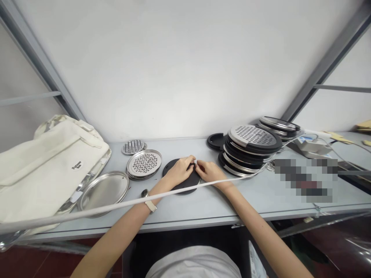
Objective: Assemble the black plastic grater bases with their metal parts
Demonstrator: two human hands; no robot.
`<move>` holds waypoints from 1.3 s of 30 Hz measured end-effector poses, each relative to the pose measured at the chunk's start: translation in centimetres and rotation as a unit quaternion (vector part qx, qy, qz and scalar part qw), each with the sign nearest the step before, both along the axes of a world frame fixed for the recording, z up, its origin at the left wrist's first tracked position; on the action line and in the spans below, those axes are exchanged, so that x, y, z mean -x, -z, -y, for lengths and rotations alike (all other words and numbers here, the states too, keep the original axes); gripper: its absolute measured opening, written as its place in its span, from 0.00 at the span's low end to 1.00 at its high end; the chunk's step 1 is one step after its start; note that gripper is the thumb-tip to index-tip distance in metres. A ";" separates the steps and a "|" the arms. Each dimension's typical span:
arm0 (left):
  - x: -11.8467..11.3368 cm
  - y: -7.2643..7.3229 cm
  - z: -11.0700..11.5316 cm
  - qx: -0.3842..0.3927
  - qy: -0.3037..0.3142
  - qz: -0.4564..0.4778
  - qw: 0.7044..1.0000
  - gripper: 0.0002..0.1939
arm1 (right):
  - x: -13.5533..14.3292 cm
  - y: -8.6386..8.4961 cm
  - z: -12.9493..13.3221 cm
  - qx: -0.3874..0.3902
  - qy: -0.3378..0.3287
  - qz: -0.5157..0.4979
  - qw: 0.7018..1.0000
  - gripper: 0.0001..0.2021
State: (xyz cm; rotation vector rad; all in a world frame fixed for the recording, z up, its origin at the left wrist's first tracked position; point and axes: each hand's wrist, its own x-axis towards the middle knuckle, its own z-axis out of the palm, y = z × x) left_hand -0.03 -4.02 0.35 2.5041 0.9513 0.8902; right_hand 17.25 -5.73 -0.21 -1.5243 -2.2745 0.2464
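Note:
A black round disc [185,185] lies on the grey table in front of me. My left hand [181,170] rests over its upper part, fingers bent and drawn together at the far right edge. Just beside it, my right hand [208,170] has its fingers curled in at the same edge, with the fingertips of both hands close together. Whatever is between the fingertips is too small to make out. Left of the disc sits a short stack of round perforated metal plates [144,163]. To the right stands a tall stack of black and silver discs [251,148].
Plain metal plates [104,189] lie by a cream cloth bag [58,166] at the left. Small grater plates [132,146] and a notched black ring [216,142] are near the wall. Another disc stack [278,125] stands behind right. A white cord [174,193] crosses before my arms.

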 end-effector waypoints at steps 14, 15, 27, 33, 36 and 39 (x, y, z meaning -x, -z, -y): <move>-0.2 -0.7 0.5 -0.069 -0.030 -0.032 0.997 0.14 | 0.0 0.4 -0.4 -0.039 -0.002 0.016 0.999 0.13; -0.2 -0.7 0.5 -0.073 -0.031 -0.040 0.996 0.14 | 0.0 0.4 -0.4 -0.038 -0.007 0.009 0.999 0.13; 0.0 -0.4 0.2 -0.086 -0.077 -0.068 0.991 0.12 | -0.1 0.6 -0.6 -0.037 -0.047 -0.064 0.996 0.11; 0.2 -0.3 -0.1 -0.059 -0.084 0.005 0.995 0.09 | 0.0 0.5 -0.5 -0.039 -0.055 -0.110 0.992 0.11; 0.2 -0.5 0.2 -0.061 -0.089 0.019 0.994 0.09 | 0.0 0.3 -0.3 -0.049 -0.048 -0.110 0.992 0.09; 0.2 -0.6 0.5 -0.079 -0.108 0.008 0.991 0.10 | 0.0 0.2 -0.2 -0.057 -0.039 -0.098 0.993 0.07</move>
